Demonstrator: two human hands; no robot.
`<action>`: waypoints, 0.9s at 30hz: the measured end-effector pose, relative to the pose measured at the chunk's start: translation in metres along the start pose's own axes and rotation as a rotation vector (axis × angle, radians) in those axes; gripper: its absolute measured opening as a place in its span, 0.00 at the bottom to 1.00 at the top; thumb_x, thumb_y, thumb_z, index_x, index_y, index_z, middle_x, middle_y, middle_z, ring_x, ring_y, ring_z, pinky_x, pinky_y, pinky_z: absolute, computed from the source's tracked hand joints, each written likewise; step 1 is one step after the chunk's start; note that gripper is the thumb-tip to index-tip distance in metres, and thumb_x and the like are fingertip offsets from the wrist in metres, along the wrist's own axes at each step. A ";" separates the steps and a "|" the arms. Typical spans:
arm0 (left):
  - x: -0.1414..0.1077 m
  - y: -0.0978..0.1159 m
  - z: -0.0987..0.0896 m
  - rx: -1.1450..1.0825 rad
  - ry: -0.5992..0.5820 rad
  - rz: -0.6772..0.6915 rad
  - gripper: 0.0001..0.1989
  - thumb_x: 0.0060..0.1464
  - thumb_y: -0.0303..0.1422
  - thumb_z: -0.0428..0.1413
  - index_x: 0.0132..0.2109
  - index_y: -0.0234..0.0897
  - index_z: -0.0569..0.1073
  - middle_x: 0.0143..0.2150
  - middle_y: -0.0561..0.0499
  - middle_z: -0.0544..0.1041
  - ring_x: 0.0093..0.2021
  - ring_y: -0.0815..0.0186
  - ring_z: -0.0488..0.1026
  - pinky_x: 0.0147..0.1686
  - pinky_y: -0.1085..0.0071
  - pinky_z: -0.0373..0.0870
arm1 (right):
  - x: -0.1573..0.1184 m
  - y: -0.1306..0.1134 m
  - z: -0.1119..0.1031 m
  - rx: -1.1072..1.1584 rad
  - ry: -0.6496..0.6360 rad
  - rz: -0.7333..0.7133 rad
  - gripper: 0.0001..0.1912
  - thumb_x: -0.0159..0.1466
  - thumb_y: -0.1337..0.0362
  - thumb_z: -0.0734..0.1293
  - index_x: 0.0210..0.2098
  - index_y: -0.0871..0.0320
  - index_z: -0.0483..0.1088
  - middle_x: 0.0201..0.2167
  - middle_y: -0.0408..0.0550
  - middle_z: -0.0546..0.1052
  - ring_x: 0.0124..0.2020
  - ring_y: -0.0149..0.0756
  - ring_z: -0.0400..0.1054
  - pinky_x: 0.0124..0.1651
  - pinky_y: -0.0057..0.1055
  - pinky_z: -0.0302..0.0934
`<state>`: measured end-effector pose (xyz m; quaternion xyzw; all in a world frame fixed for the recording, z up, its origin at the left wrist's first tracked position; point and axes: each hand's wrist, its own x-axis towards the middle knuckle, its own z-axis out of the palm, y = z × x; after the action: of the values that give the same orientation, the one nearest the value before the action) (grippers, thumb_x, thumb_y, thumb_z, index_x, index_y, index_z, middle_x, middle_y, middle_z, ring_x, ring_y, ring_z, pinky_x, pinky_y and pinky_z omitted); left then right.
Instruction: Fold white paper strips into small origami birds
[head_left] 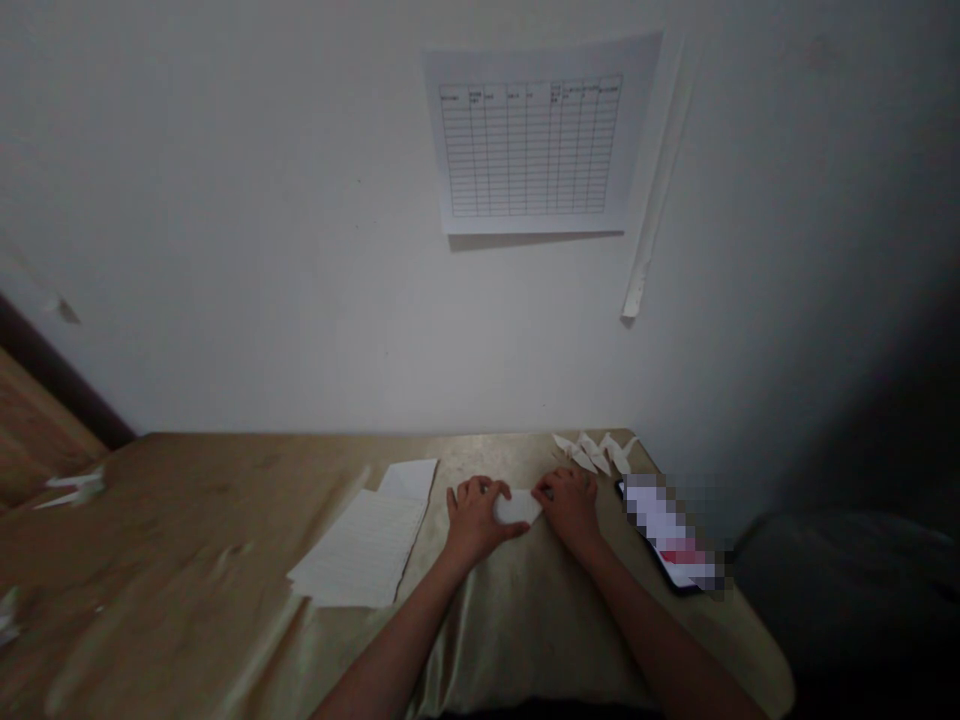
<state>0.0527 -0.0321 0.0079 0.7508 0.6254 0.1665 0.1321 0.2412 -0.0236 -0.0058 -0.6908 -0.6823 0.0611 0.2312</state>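
Observation:
A small white piece of folded paper (516,507) lies on the cloth-covered table between my hands. My left hand (477,518) steadies its left side, thumb at the near edge and forefinger at the far edge. On the opposite side, the fingers of my right hand (571,506) are bent together and pinch the paper's right end. Part of that end is hidden by the fingertips. Several small folded paper shapes (596,454) lie in a row just beyond my right hand.
Left of my hands is a stack of lined paper sheets (361,550). A phone (667,535) with a lit, blurred screen rests near the table's right edge. White scraps (79,485) lie at the far left. A printed grid sheet (536,140) hangs on the wall.

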 end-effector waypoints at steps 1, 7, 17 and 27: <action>0.000 0.000 0.000 -0.002 0.000 -0.002 0.29 0.44 0.52 0.73 0.52 0.51 0.79 0.61 0.44 0.74 0.66 0.43 0.66 0.71 0.39 0.49 | 0.000 0.000 0.000 0.000 -0.001 0.000 0.07 0.69 0.60 0.70 0.40 0.51 0.82 0.50 0.51 0.82 0.59 0.53 0.67 0.69 0.58 0.45; 0.000 0.001 0.001 -0.006 0.003 0.010 0.28 0.45 0.51 0.73 0.54 0.54 0.80 0.61 0.45 0.73 0.66 0.43 0.66 0.70 0.34 0.47 | 0.002 0.001 0.003 0.002 -0.001 0.034 0.06 0.68 0.59 0.71 0.39 0.51 0.81 0.49 0.51 0.82 0.59 0.52 0.67 0.66 0.54 0.50; 0.000 0.001 -0.004 0.033 -0.089 0.117 0.21 0.54 0.49 0.69 0.56 0.69 0.81 0.74 0.49 0.65 0.74 0.38 0.57 0.69 0.22 0.38 | 0.001 0.004 0.010 -0.001 0.039 0.032 0.06 0.68 0.58 0.71 0.39 0.51 0.80 0.48 0.52 0.81 0.56 0.51 0.67 0.63 0.50 0.52; 0.002 0.002 -0.005 0.041 -0.107 0.090 0.25 0.53 0.51 0.69 0.58 0.71 0.79 0.76 0.51 0.63 0.76 0.36 0.54 0.70 0.22 0.37 | 0.001 0.021 -0.002 0.057 -0.058 -0.073 0.16 0.64 0.50 0.75 0.47 0.51 0.80 0.51 0.51 0.79 0.60 0.50 0.67 0.66 0.46 0.54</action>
<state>0.0530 -0.0305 0.0133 0.7887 0.5861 0.1190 0.1426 0.2615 -0.0225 -0.0124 -0.6564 -0.7116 0.0917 0.2331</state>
